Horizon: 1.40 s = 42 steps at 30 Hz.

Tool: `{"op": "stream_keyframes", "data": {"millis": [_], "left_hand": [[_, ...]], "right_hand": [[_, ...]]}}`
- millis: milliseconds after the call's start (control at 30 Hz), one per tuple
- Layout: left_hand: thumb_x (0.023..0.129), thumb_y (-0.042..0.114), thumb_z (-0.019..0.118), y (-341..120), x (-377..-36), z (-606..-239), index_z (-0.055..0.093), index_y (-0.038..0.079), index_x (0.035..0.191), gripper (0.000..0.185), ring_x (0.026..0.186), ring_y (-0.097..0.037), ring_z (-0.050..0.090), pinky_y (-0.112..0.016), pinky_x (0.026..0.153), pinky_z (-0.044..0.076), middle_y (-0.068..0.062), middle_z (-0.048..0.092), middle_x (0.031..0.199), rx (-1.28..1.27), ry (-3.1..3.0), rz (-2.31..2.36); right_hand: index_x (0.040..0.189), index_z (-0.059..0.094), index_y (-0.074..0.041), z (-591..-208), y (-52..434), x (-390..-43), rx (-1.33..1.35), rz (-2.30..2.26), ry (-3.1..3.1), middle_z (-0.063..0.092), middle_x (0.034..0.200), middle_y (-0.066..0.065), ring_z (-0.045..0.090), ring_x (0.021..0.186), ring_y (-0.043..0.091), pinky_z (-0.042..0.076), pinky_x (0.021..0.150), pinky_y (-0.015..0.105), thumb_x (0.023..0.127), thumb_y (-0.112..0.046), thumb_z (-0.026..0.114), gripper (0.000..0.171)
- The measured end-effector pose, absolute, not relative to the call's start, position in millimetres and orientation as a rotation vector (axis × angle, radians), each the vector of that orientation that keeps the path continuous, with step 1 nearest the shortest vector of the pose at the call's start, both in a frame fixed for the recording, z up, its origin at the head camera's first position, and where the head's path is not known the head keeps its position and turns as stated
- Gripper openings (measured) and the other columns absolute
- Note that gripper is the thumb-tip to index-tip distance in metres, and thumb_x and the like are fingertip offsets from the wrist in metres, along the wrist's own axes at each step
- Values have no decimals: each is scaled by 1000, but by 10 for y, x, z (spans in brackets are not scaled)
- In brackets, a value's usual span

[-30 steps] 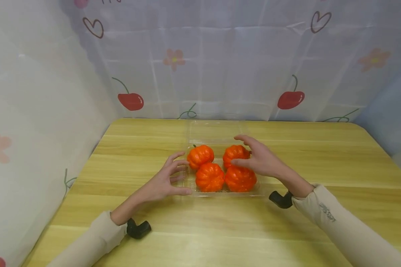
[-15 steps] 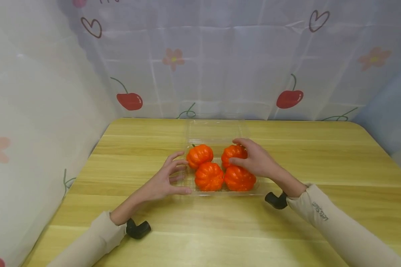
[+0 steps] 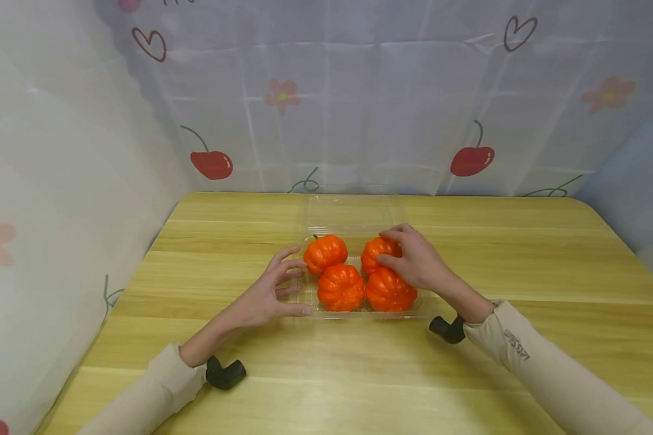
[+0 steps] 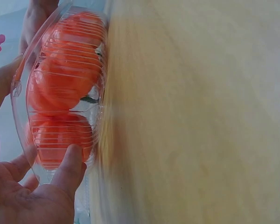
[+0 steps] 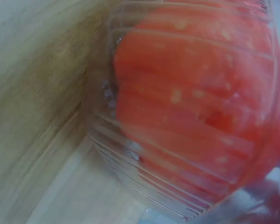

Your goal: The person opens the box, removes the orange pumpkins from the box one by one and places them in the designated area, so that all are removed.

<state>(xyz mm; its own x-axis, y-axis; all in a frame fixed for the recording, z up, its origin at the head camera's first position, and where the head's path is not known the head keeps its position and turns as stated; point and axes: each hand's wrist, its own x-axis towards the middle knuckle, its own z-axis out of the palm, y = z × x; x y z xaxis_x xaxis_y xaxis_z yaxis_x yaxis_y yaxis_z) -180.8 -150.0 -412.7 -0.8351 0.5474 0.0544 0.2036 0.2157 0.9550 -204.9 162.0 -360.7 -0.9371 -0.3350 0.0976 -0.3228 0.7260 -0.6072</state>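
Curling round the back-right pumpkin (image 3: 378, 252), right hand (image 3: 416, 263) fingers grip it; left hand (image 3: 263, 296) fingers spread wide.

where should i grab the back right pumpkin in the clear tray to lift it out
Probably from above, fingers spread round the ribbed sides of the back right pumpkin, as the right hand does now. Three other pumpkins crowd its left and front, and the clear tray wall blocks a low side approach.
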Motion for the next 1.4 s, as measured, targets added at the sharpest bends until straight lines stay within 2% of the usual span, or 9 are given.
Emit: {"op": "stream_keyframes", "data": {"millis": [233,467,700,933,1167,1400], "left_hand": [[77,14,86,-1501,-1799,-4114,41,10,145,81,139,-39,34,-46,107,40,5,8,159,701,2190,1657],[76,17,87,-1500,-1798,-4119,40,11,145,84,139,-36,36,-44,106,41,6,8,160,687,2205,1653],[77,18,87,-1503,-1802,-4124,39,11,146,85,138,-37,36,-44,106,42,5,8,160,688,2208,1658],[79,14,85,-1492,-1783,-4111,36,9,148,85,139,-38,35,-46,107,41,1,8,160,693,2195,1665],[78,15,86,-1487,-1778,-4111,43,8,144,79,138,-37,36,-46,105,42,2,7,161,687,2207,1653],[78,14,86,-1495,-1805,-4130,31,14,152,92,138,-36,37,-45,105,43,0,12,159,686,2223,1648]], "right_hand": [[131,57,8,-3624,1630,-2047,-539,-1034,2899,52,129,26,50,117,43,42,100,59,93,-10,69,44],[133,55,6,-3641,1647,-2071,-547,-1068,2854,53,135,25,48,123,43,39,104,59,94,-10,68,44],[140,47,8,-3637,1655,-2077,-530,-1055,2849,48,139,27,45,127,45,36,106,60,94,-12,67,54],[134,54,10,-3648,1668,-2061,-568,-1089,2840,52,130,26,51,117,44,42,100,59,93,-11,69,48],[131,57,9,-3657,1695,-2047,-599,-1144,2856,55,127,24,53,110,39,47,94,55,91,-12,72,47],[130,59,5,-3635,1674,-2004,-612,-1146,2937,57,126,21,55,107,37,49,92,53,88,-8,75,47]]}}
